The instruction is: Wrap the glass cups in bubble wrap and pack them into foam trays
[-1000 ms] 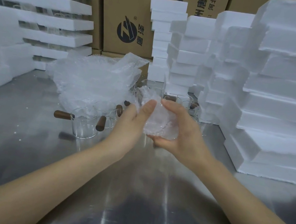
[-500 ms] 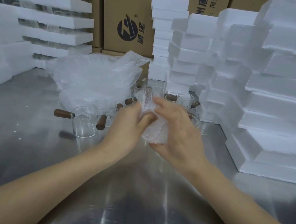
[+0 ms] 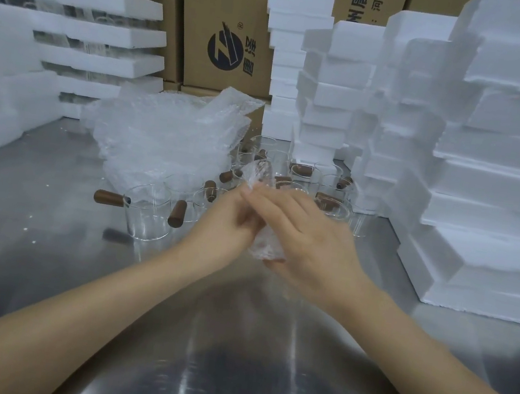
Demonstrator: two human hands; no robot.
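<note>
A glass cup wrapped in bubble wrap (image 3: 265, 244) is held above the steel table, tilted, with a loose end of wrap (image 3: 259, 172) sticking up. My left hand (image 3: 224, 222) grips it from the left. My right hand (image 3: 306, 237) lies over its top and right side, fingers pressed on the wrap. Behind my hands stand several bare glass cups with brown wooden handles, one nearest at the left (image 3: 146, 215), others at the right (image 3: 335, 204). A heap of bubble wrap sheets (image 3: 166, 135) lies behind them.
Stacks of white foam trays (image 3: 500, 205) rise at the right, with more foam stacks (image 3: 327, 99) at the back. Foam trays (image 3: 101, 31) layered with glassware stand at the left. Cardboard boxes (image 3: 230, 23) line the back. Steel table (image 3: 227, 360) in front.
My hands have closed together over the wrapped cup. The right hand moved over its top, the bundle narrowed and tilted, and an end of wrap now points upward.
</note>
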